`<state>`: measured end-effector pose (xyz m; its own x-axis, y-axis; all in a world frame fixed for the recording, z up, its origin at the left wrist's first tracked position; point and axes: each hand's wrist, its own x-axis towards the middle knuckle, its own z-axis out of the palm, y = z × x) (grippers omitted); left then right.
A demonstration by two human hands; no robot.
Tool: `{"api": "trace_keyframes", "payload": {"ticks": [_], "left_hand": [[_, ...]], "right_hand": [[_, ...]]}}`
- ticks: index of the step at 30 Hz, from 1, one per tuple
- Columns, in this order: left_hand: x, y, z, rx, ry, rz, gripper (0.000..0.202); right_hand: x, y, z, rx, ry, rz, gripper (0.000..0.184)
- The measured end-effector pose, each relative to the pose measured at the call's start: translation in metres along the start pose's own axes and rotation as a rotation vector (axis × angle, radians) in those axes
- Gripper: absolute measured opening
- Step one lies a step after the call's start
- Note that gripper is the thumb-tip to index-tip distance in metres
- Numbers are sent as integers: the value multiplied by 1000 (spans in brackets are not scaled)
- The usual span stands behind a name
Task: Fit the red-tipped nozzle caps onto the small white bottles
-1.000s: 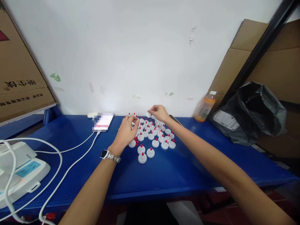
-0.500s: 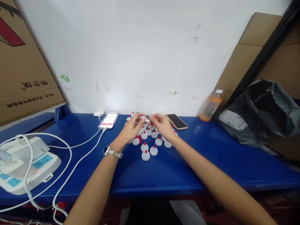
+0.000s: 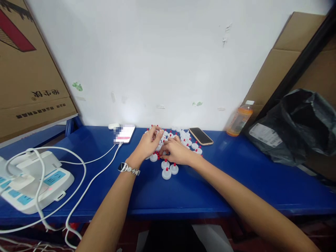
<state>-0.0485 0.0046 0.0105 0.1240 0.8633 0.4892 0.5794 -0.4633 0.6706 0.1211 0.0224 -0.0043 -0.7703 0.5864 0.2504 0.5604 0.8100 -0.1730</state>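
Several small white caps with red tips stand in a cluster on the blue table, with loose red bits among them. My left hand, with a watch on its wrist, rests over the cluster's left side, its fingers curled on a small piece that I cannot make out. My right hand lies low over the middle of the cluster, fingertips pinched down among the caps near the red bits. What it grips is hidden.
A phone lies behind the caps and a charging phone at back left. A white power strip with cables sits at left. An orange drink bottle, a black bag and cardboard boxes stand around.
My right hand has come down from the far edge of the cluster, met the left above the caps, then dropped onto the caps. The view has shifted slightly.
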Motion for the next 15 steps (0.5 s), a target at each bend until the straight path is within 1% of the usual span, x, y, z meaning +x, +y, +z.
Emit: {"api": "trace_keyframes", "payload": {"ticks": [2,4,6,8,10,12,15], "left_hand": [[0,1,-1,0,-3,-2,30],[-1,3,0,-12,2,-9,31],[-2,5,2,-35,3,-27,31],[-3,6,6,-59,-8,-51,32],[-3,7,11,-83,-26,-58,32],[-3,7,17,-108,-47,-49,32],[-4,7,24,-155,-65,-25,32]], "right_hand": [[-2,2,0,68,51,22,5],[-7,5,-3,235,148,58,4],[-12,10,-8,511,282,132,5],[-16,13,-13,820,411,228,14],[-18,14,-17,1045,525,295,25],[-18,13,-17,1158,595,311,31],[-15,10,-15,1225,630,323,35]]}}
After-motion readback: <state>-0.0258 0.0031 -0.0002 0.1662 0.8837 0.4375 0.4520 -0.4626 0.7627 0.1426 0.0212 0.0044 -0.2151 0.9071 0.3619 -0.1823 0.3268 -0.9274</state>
